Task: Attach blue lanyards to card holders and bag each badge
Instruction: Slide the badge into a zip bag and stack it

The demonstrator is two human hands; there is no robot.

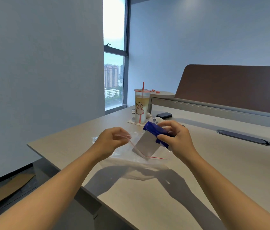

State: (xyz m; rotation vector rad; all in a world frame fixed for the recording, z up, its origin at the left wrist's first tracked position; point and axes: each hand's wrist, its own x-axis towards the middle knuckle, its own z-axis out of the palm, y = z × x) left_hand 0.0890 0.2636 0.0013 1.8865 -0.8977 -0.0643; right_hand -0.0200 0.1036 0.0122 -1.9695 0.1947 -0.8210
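Observation:
My right hand (177, 138) grips a white card holder (146, 145) with a blue lanyard (154, 130) wrapped around its upper end. The holder is tilted, and its lower corner points down into the mouth of a clear zip bag (131, 155) with a red seal line. My left hand (112, 140) pinches the bag's upper edge and holds the mouth apart. The rest of the bag lies on the light table (213, 171), with more clear plastic beneath it.
A drink cup (140, 107) with a red straw stands at the back of the table. Next to it are a black phone (164, 115) and a small white device (158, 120). A brown desk divider (230, 87) runs along the right. A dark cable slot (243, 137) sits at the right.

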